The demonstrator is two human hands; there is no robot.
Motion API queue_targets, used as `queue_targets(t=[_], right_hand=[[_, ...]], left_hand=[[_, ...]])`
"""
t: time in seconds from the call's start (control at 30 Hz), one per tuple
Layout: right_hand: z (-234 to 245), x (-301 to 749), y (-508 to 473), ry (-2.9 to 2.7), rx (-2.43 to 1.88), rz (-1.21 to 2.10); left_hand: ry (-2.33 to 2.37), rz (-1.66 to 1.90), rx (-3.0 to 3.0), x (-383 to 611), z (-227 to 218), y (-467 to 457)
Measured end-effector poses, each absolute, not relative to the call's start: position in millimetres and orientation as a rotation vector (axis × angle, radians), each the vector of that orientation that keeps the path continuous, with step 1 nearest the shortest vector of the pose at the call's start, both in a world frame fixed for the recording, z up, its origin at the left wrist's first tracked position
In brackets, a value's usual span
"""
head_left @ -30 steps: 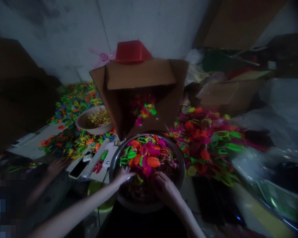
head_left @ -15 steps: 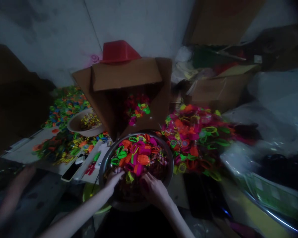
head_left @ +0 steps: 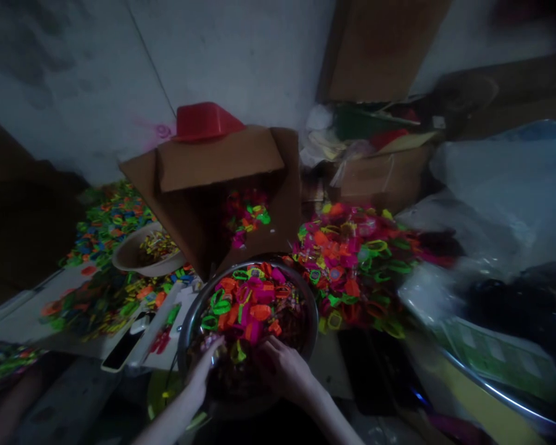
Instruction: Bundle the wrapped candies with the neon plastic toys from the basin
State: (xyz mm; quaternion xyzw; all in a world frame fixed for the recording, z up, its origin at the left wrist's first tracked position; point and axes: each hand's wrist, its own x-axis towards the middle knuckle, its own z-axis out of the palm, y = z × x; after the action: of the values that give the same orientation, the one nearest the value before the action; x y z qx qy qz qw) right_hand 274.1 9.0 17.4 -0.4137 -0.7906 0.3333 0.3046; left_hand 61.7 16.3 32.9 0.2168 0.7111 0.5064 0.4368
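Observation:
A round metal basin [head_left: 184,346] in front of me holds bright toy watches [head_left: 252,296] in pink, orange, green and yellow, heaped over small dark pieces. Inside its near left side, my left hand [head_left: 204,364] has its fingers curled around small pale bits that I cannot name. My right hand [head_left: 287,368] is closed at the near right side, its fingertips down among the contents. Shadow hides what its fingers hold. Between both hands lies a yellow toy watch [head_left: 238,352].
Behind the basin, an open cardboard box [head_left: 222,164] carries a red tub [head_left: 207,122]. More watches form a pile [head_left: 352,253] at right. A pale bowl [head_left: 141,253], a phone [head_left: 123,351] and plastic pieces lie left. A blurred arm [head_left: 16,402] shows at lower left.
The view has shifted, so the scene sits lower and further left. Both my hands stay in the basin, and an orange toy watch now shows by my right fingertips. The other person's arm has drawn lower.

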Motion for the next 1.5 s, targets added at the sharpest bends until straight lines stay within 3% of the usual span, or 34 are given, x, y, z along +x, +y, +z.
queue_targets(t=[0.27,0.53,0.6,0.73,0.93,1.5], right_hand=[[32.5,297.2,29.2,-1.569,-0.887,1.485],[45.6,298.1,18.3,-1.236,-0.965,1.778],[51.5,292.9,12.8,-1.354,-0.953,1.675],[73.6,278.0,0.7,-1.754,-0.944,1.084],[115.0,253.5,-10.6,-2.071,-0.944,0.417],[120.5,237.6,-8.6,-2.095,-0.981,0.282]], left_hand=[[1.598,1.23,0.455,63.7,55.6,-9.8],[1.514,1.028,1.156,80.2,62.9,-13.7],[1.494,1.005,1.237,83.9,75.7,-17.3],[1.442,0.962,1.482,79.6,100.3,-26.3],[1.515,0.926,1.701,60.5,101.8,-29.4],[1.432,0.773,2.137,42.1,115.6,-32.3]])
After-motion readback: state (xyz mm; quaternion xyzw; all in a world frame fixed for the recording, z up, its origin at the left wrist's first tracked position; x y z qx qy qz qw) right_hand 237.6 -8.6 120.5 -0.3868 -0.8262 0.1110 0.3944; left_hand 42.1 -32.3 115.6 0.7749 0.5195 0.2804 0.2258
